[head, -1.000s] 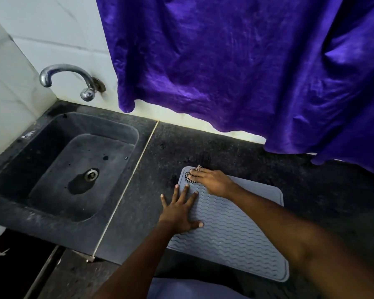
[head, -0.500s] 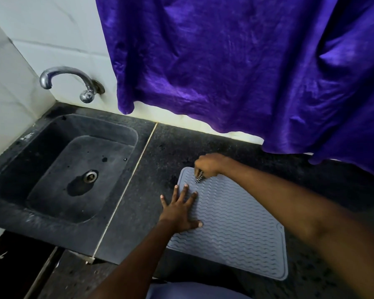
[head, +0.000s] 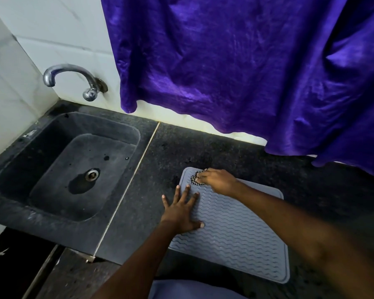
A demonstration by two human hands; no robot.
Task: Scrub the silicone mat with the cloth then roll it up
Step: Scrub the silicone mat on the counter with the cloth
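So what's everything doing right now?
mat: flat on the counter, not rolled.
cloth: bunched on the mat's far left corner.
left hand: flat, fingers spread, pressing the mat.
right hand: pressing the cloth.
tap: no water running.
sink: dark patch by the drain.

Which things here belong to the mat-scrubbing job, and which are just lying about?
Job: silicone mat; checkered cloth at its far left corner; right hand pressing the cloth; left hand flat on the mat's left edge.
Bystanders: sink, tap, purple curtain, countertop.
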